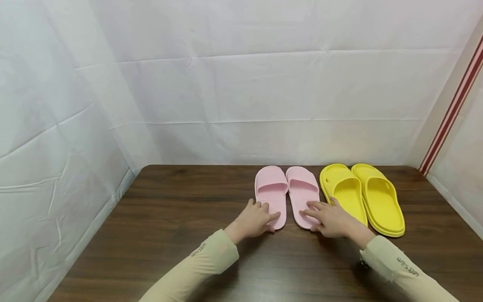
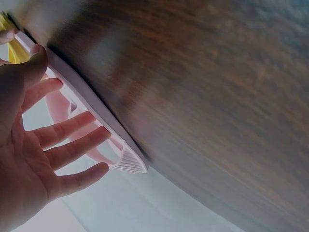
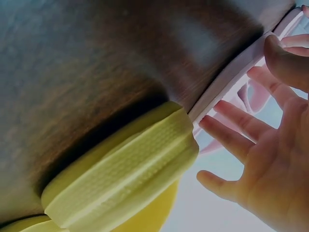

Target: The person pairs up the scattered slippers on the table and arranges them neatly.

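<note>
Two pink slippers lie side by side on a brown wooden table, toes toward the back wall: a left one (image 1: 271, 175) and a right one (image 1: 300, 175). My left hand (image 1: 253, 219) is at the heel end of the left pink slipper, fingers spread and thumb near its rear edge. Over the heel of the right pink slipper reaches my right hand (image 1: 333, 220), its fingers also spread. Both palms show uncurled fingers in the wrist views, beside the pink sole edge (image 2: 89, 99). Whether the fingertips touch the slippers I cannot tell.
A pair of yellow slippers stands just right of the pink ones: the nearer yellow slipper (image 1: 347, 193) is partly under my right hand, the other yellow slipper (image 1: 383, 203) farther right. White cloth (image 1: 264, 92) hangs behind the table (image 1: 181, 209) and along its sides.
</note>
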Available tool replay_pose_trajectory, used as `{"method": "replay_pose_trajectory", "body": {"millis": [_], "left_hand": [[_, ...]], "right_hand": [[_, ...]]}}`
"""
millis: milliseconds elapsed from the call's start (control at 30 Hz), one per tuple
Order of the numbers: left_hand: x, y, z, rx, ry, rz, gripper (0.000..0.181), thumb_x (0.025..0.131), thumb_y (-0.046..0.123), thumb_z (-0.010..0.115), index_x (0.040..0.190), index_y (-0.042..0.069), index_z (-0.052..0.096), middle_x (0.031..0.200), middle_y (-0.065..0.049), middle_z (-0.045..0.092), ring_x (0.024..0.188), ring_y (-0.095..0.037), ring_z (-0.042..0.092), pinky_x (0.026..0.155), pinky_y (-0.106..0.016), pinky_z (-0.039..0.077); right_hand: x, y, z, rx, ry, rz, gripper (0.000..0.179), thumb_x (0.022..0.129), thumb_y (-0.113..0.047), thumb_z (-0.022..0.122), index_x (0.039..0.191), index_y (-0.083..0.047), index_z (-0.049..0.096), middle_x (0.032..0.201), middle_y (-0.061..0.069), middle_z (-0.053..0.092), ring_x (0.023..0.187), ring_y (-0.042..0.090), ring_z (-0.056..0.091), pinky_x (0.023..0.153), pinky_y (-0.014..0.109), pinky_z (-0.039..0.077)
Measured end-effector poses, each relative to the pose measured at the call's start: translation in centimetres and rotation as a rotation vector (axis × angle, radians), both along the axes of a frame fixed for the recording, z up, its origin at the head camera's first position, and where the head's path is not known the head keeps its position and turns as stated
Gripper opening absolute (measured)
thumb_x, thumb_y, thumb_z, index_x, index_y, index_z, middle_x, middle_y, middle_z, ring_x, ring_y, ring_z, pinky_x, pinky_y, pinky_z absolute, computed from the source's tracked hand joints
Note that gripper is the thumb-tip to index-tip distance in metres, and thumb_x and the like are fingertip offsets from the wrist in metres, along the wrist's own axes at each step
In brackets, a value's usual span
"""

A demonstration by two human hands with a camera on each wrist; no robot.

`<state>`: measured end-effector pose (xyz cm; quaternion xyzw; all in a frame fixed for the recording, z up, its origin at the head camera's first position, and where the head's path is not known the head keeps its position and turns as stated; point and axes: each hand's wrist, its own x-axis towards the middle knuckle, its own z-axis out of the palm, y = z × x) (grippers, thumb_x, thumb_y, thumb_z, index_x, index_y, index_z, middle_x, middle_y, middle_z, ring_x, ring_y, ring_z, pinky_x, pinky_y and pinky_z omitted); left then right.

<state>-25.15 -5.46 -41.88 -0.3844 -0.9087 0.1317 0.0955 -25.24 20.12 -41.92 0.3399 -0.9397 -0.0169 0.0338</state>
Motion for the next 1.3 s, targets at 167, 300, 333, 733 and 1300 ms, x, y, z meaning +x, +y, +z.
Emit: {"method": "replay_pose_trajectory", "body": {"millis": [167,300,333,733,1300], "left_hand": [[0.0,-0.1,0.0,0.009,-0.002,-0.002,0.045,0.079,0.052,0.054,0.12,0.034,0.052,0.092,-0.003,0.058,0.084,-0.021,0.058,0.078,-0.041,0.041],[0.1,-0.1,0.1,0.005,-0.008,0.003,0.045,0.079,0.052,0.055,0.12,0.034,0.052,0.092,-0.003,0.058,0.084,-0.021,0.058,0.077,-0.039,0.041],[0.1,-0.1,0.1,0.008,-0.007,0.003,0.044,0.079,0.052,0.055,0.12,0.034,0.052,0.092,-0.003,0.058,0.084,-0.021,0.058,0.076,-0.038,0.04],[0.3,-0.4,0.0,0.024,-0.057,0.03,0.043,0.081,0.046,0.057,0.122,0.034,0.05,0.097,-0.004,0.056,0.089,-0.023,0.056,0.081,-0.042,0.041],[0.6,-1.0,-0.2,0.186,-0.103,0.06,0.041,0.088,0.048,0.044,0.123,0.028,0.051,0.116,-0.001,0.056,0.105,-0.022,0.051,0.087,-0.047,0.037]], "right_hand": [[0.1,-0.1,-0.2,-0.016,-0.01,-0.013,0.047,0.078,-0.03,0.064,0.123,-0.02,0.054,0.127,0.013,0.051,0.118,0.03,0.046,0.092,0.064,0.027],[0.3,-0.1,-0.3,-0.026,-0.033,-0.028,0.048,0.079,-0.03,0.063,0.125,-0.019,0.052,0.13,0.013,0.049,0.121,0.03,0.044,0.094,0.064,0.026],[0.3,-0.1,-0.4,-0.026,-0.037,-0.031,0.049,0.08,-0.03,0.062,0.125,-0.019,0.051,0.131,0.014,0.048,0.121,0.031,0.044,0.094,0.064,0.025],[0.7,-0.2,-0.4,-0.037,-0.04,-0.027,0.048,0.082,-0.029,0.06,0.127,-0.017,0.048,0.133,0.016,0.045,0.123,0.033,0.042,0.093,0.064,0.026],[1.0,0.6,-1.2,-0.162,-0.041,-0.003,0.056,0.078,-0.045,0.061,0.127,-0.022,0.048,0.133,0.013,0.046,0.121,0.031,0.044,0.093,0.063,0.026]]}}
